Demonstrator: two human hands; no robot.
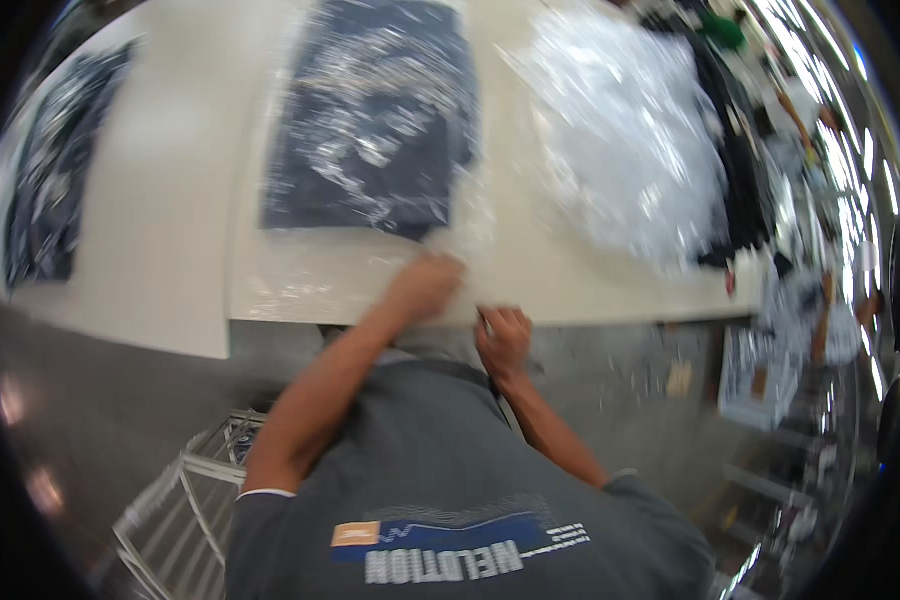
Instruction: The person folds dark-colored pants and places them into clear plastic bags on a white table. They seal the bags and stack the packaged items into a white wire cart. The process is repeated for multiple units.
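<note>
A folded dark blue garment (370,140) lies in a clear plastic bag (330,270) on the cream table, the bag's loose lower end spread toward me. Over that end, near its right corner, my left hand (428,285) is closed with curled fingers. Motion blur hides whether the film is between them. My right hand (503,335) is closed just off the table's front edge, close to my body. A small dark bit shows by its thumb, too small to name.
Clear plastic bags (620,140) are heaped at the right, beside dark garments (735,140). Another bagged dark garment (60,160) lies far left. A white metal rack (190,500) stands below left, and a light blue crate (755,375) below right. Other people are at the far right.
</note>
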